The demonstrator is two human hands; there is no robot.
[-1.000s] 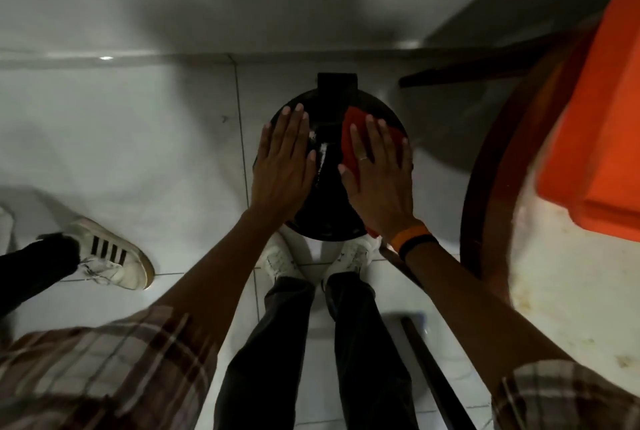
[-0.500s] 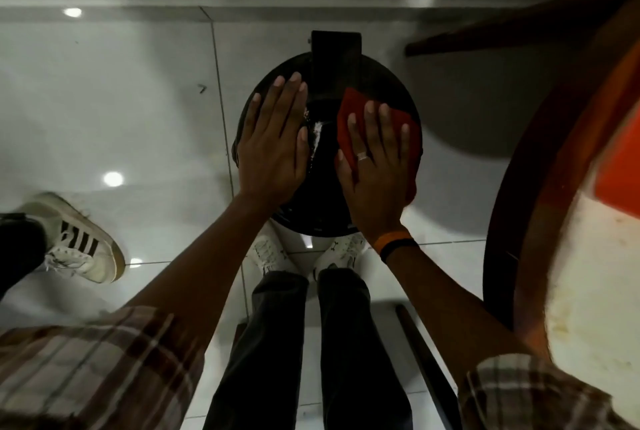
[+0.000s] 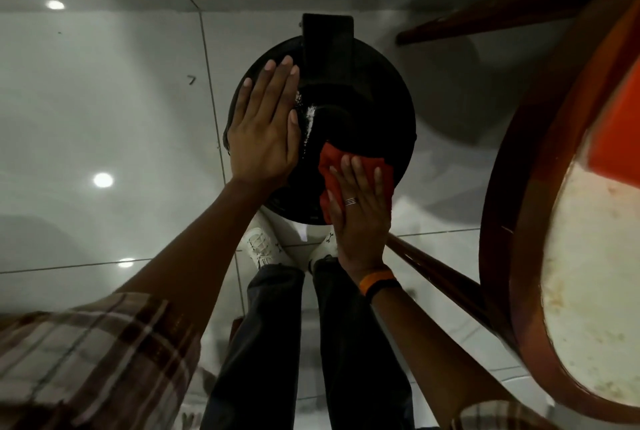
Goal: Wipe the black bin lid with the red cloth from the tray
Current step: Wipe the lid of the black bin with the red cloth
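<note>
The round black bin lid (image 3: 374,97) sits on the bin on the white tiled floor, straight below me, with a black hinge block at its far edge. A streak of white powder (image 3: 309,121) lies near the lid's middle. My left hand (image 3: 266,128) rests flat on the left half of the lid, fingers together, holding nothing. My right hand (image 3: 360,211) presses flat on the red cloth (image 3: 334,161) at the lid's near right edge; most of the cloth is hidden under the palm.
A round wooden-rimmed table (image 3: 502,166) with a pale top stands close on the right, its legs (image 3: 440,274) reaching toward the bin. The orange tray (image 3: 620,132) sits on it. My shoes (image 3: 263,246) stand just in front of the bin. A wall runs behind.
My right hand has dragged the red cloth from the upper right of the lid down to its near right edge. The left hand stays flat on the lid's left side.
</note>
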